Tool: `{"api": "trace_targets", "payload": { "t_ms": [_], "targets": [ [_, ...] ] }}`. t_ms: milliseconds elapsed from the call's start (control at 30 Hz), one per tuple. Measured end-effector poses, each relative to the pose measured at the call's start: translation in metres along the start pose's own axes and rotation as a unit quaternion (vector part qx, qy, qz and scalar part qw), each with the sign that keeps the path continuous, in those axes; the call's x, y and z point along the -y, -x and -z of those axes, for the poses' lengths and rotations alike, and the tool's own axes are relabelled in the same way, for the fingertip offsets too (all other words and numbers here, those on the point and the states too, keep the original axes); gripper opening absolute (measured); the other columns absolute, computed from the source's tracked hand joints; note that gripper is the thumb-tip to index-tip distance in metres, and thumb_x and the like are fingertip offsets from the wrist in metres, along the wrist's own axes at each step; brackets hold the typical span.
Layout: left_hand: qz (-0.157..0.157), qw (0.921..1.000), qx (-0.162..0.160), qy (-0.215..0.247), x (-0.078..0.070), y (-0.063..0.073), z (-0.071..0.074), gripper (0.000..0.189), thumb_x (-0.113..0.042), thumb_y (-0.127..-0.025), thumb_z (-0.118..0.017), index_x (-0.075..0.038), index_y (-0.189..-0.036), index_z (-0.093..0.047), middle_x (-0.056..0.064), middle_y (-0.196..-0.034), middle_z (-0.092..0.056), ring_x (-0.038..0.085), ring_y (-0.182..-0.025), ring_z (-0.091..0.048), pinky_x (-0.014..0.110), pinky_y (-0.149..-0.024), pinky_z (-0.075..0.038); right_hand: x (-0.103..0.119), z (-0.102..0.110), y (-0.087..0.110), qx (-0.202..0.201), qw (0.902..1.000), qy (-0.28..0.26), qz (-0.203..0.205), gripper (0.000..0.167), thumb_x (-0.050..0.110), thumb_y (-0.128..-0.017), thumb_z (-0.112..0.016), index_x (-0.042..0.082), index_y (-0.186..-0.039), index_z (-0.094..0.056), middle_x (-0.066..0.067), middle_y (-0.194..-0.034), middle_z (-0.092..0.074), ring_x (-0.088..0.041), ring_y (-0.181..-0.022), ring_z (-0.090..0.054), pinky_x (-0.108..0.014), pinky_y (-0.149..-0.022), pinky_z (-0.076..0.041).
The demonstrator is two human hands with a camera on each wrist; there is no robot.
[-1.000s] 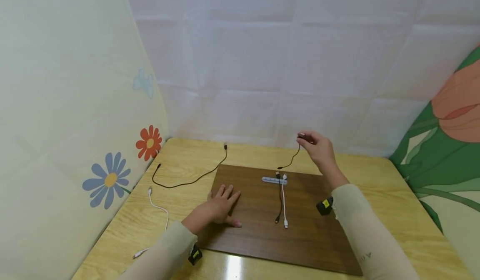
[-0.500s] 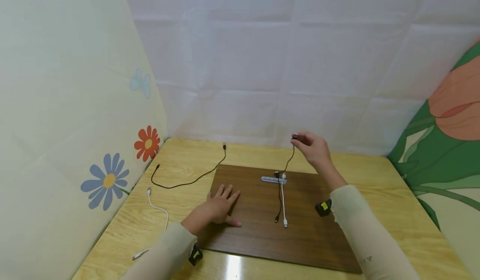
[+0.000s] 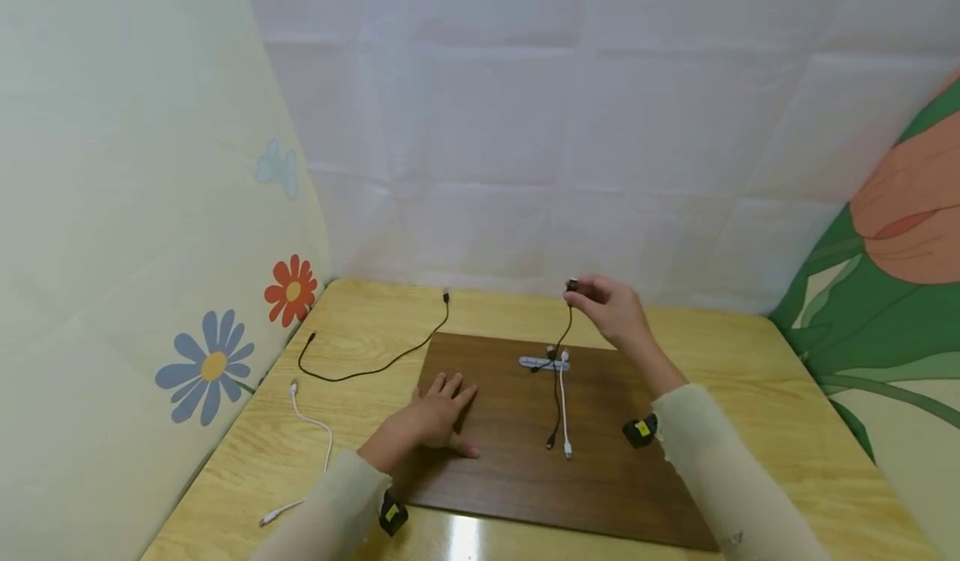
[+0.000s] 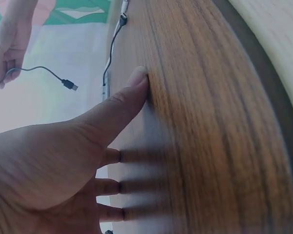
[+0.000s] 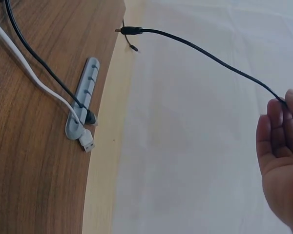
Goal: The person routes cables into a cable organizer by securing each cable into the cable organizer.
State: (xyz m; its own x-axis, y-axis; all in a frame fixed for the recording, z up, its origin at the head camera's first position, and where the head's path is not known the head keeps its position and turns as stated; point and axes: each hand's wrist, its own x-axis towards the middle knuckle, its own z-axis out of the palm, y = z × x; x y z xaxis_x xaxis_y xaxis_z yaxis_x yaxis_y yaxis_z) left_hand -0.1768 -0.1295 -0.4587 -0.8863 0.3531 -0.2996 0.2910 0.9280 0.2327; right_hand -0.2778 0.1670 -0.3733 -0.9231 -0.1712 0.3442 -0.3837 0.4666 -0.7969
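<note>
My right hand (image 3: 611, 311) pinches a short black USB cable (image 5: 205, 52) by one plug, held up behind the board's far edge. The cable's other plug (image 4: 69, 85) dangles free, overlapping the holder in the head view. On the brown wooden board (image 3: 487, 486) lies a grey-blue cable holder (image 5: 83, 92) with several slots. A black cable (image 3: 557, 403) and a white cable (image 3: 566, 403) sit side by side in slots at its right end, their lengths running toward me. With fingers spread, my left hand (image 3: 433, 419) rests flat on the board's left part.
Left of the board, a longer black cable (image 3: 360, 374) curves over the light wood table (image 3: 375, 311). Nearer me is a white cable (image 3: 318, 421), partly behind the left sleeve (image 3: 330, 507). A pale cloth backdrop (image 3: 465, 127) rises behind the table.
My right hand has moved left with the black cable, bringing its dangling plug from behind the board to over the cable holder. My left hand has stayed in place.
</note>
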Motion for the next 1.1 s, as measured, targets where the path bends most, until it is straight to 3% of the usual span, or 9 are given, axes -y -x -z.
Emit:
{"api": "trace_targets", "payload": {
  "t_ms": [200,400,700,900,1100],
  "targets": [
    [-0.002,0.9999,-0.007,0.009,0.001,0.001,-0.003,0.106,-0.062,-0.075,-0.08,-0.014,-0.158,-0.034,0.02,-0.165,-0.023,0.046,-0.151,-0.017,0.075,-0.11,-0.025,-0.001,-0.005,0.004,0.016,0.9998,-0.009,-0.013,0.027,0.027,-0.095,-0.073,0.005,-0.11,-0.072,-0.011,-0.103,-0.074,-0.022,-0.091,-0.07,-0.021,-0.072,-0.055],
    [-0.001,0.9998,-0.006,0.017,0.001,-0.001,-0.002,0.106,-0.061,-0.075,-0.081,-0.014,-0.158,-0.035,0.02,-0.165,-0.023,0.046,-0.152,-0.016,0.074,-0.11,-0.024,-0.001,-0.008,0.006,0.025,0.9995,-0.009,-0.018,0.025,0.026,-0.095,-0.073,0.005,-0.109,-0.072,-0.01,-0.101,-0.074,-0.031,-0.095,-0.069,-0.033,-0.077,-0.058],
    [-0.001,0.9995,-0.008,0.032,0.001,-0.002,0.0,0.098,-0.058,-0.08,-0.079,-0.013,-0.157,-0.036,0.019,-0.165,-0.023,0.047,-0.152,-0.016,0.073,-0.112,-0.023,-0.001,-0.014,0.006,0.047,0.9988,-0.009,-0.009,0.023,0.025,-0.096,-0.072,0.005,-0.107,-0.072,-0.009,-0.098,-0.074,-0.019,-0.086,-0.069,-0.036,-0.075,-0.058],
    [-0.046,0.9971,-0.04,0.046,0.0,-0.007,0.001,0.084,-0.054,-0.09,-0.071,-0.008,-0.153,-0.042,0.019,-0.162,-0.03,0.045,-0.15,-0.023,0.065,-0.116,-0.024,-0.001,-0.018,0.007,0.058,0.998,-0.021,-0.012,0.023,0.027,-0.096,-0.072,0.006,-0.107,-0.072,-0.009,-0.101,-0.074,-0.019,-0.089,-0.07,-0.029,-0.076,-0.057],
    [-0.085,0.9921,-0.083,0.042,-0.007,-0.017,-0.001,0.068,-0.046,-0.097,-0.066,-0.006,-0.149,-0.047,0.015,-0.155,-0.043,0.033,-0.143,-0.042,0.049,-0.116,-0.035,-0.004,-0.022,0.009,0.067,0.9966,-0.045,-0.016,0.022,0.024,-0.095,-0.073,0.005,-0.106,-0.072,-0.014,-0.103,-0.074,-0.026,-0.093,-0.072,-0.028,-0.078,-0.059]
  ]
}}
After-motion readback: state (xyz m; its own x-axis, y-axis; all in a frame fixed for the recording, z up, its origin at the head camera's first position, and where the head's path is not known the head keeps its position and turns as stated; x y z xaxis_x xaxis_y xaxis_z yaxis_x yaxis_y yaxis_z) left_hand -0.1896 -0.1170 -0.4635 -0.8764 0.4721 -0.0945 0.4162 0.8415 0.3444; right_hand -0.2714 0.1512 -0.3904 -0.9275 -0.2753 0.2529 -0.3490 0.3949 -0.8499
